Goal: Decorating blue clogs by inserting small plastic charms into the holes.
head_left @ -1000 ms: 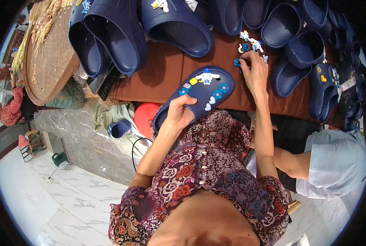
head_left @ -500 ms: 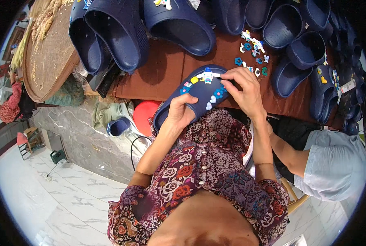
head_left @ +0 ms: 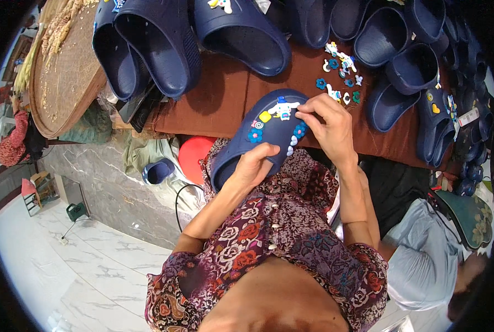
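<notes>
My left hand [head_left: 252,167] grips a navy blue foam clog [head_left: 273,131] at its foot opening, thumb on top of the upper. The toe points away from me. On the upper sit a white character charm [head_left: 284,109] with a blue hat, a yellow charm [head_left: 265,117], a pink-and-white swirl charm [head_left: 257,125], a blue flower charm [head_left: 255,136], and pale heart charms [head_left: 293,145] along the right side. My right hand [head_left: 331,124] is closed in a pinch at the clog's right edge, beside the character charm and blue flowers. Whatever lies between its fingertips is hidden.
Loose charms [head_left: 344,61] lie on the brown cloth [head_left: 219,83] beyond my right hand. Several navy clogs [head_left: 247,41] line the table's far side and right. A round woven tray [head_left: 64,94] stands at left, a red stool [head_left: 194,157] below. A person in pale clothing [head_left: 424,254] is at right.
The clog has turned a little more upright, its heel end shifting right and toward me with my left hand. My right hand stays at its edge. The person at right has moved nearer to me.
</notes>
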Demonstrator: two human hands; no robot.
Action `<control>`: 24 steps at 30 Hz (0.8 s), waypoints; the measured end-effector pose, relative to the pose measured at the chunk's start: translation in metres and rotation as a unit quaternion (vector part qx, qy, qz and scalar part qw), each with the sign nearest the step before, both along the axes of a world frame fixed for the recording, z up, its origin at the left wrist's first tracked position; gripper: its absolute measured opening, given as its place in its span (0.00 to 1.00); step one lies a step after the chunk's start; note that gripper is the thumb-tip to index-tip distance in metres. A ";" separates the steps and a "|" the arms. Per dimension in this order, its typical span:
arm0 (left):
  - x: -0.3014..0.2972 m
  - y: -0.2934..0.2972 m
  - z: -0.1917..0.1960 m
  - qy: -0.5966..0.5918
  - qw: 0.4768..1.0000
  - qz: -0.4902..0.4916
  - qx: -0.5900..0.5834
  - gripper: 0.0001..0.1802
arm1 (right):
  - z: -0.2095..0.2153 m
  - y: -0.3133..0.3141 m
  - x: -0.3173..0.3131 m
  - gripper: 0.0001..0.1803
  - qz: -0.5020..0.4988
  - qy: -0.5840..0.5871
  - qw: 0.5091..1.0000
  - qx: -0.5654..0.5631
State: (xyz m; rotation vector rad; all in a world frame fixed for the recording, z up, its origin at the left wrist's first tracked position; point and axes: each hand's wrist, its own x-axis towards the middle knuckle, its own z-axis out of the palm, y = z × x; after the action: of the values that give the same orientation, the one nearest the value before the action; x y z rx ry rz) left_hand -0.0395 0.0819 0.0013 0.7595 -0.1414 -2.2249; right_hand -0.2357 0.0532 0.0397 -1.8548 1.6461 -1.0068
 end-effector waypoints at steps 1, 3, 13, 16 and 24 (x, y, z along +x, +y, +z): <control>-0.001 0.002 0.002 -0.012 1.000 0.001 -0.009 0.23 | 0.002 0.000 0.000 0.06 0.000 0.000 1.000 0.000; -0.001 0.008 0.005 -0.027 1.000 0.004 -0.013 0.23 | 0.005 0.001 -0.003 0.07 -0.005 -0.064 0.994 0.084; -0.002 0.009 0.010 -0.062 0.998 0.004 -0.028 0.26 | 0.006 0.005 -0.005 0.09 -0.006 -0.063 0.994 0.089; -0.001 0.013 0.009 -0.087 0.996 0.008 -0.032 0.27 | 0.002 0.003 -0.010 0.15 -0.006 -0.033 0.996 0.084; 0.003 0.017 0.010 -0.133 0.988 -0.022 -0.075 0.26 | -0.020 -0.003 -0.028 0.30 0.065 -0.203 0.949 0.233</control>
State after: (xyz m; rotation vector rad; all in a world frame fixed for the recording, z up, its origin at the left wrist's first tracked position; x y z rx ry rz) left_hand -0.0370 0.0985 0.0115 0.9729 -0.4555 -2.1173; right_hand -0.2634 0.0501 0.0194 -1.3204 1.3483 -0.7899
